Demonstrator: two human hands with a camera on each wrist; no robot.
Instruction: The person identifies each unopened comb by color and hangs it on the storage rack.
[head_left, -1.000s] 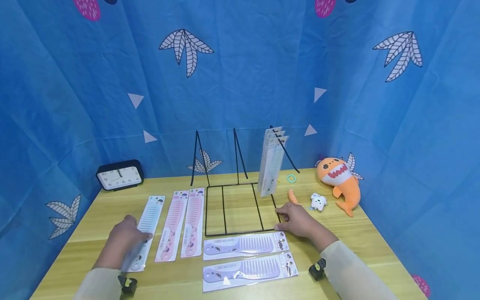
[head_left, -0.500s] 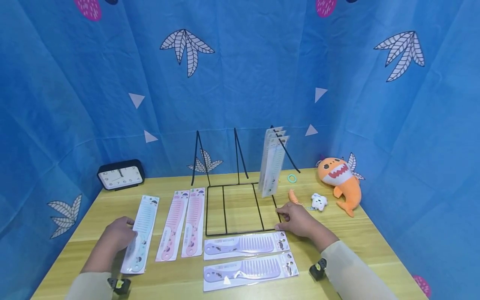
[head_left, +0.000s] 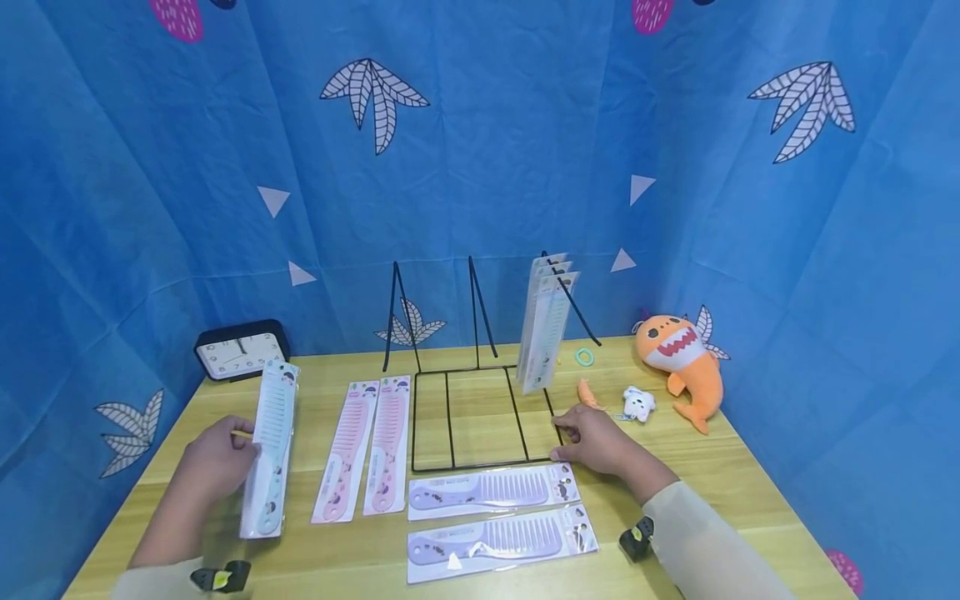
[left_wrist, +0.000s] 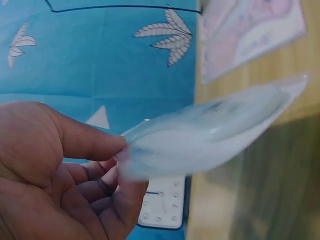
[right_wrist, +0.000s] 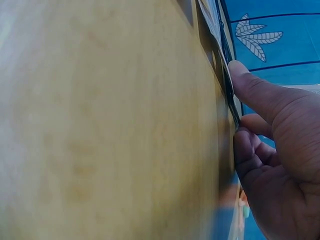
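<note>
My left hand [head_left: 216, 458] pinches a packaged light-blue comb [head_left: 272, 450] along its left edge. The comb is tilted up at the left of the table; in the left wrist view its clear sleeve [left_wrist: 215, 130] bows out from the thumb and fingers. At the front right corner of a black wire display rack [head_left: 488, 464], my right hand [head_left: 600, 442] holds the frame with thumb and curled fingers. Several packaged combs [head_left: 546, 333] hang from the rack's right hook. Two pink packaged combs [head_left: 347, 450] lie left of the rack, two purple ones [head_left: 495, 492] in front.
A black alarm clock [head_left: 242, 350] stands at the back left. On the right are an orange shark plush [head_left: 678, 362], a small white plush charm [head_left: 638, 403], a green ring [head_left: 584, 357] and a small orange item [head_left: 587, 394]. Blue curtain surrounds the table [head_left: 720, 500].
My left hand has taken the light-blue comb by its left edge and raised it from the table, tilting it. The right hand has stayed at the rack's corner.
</note>
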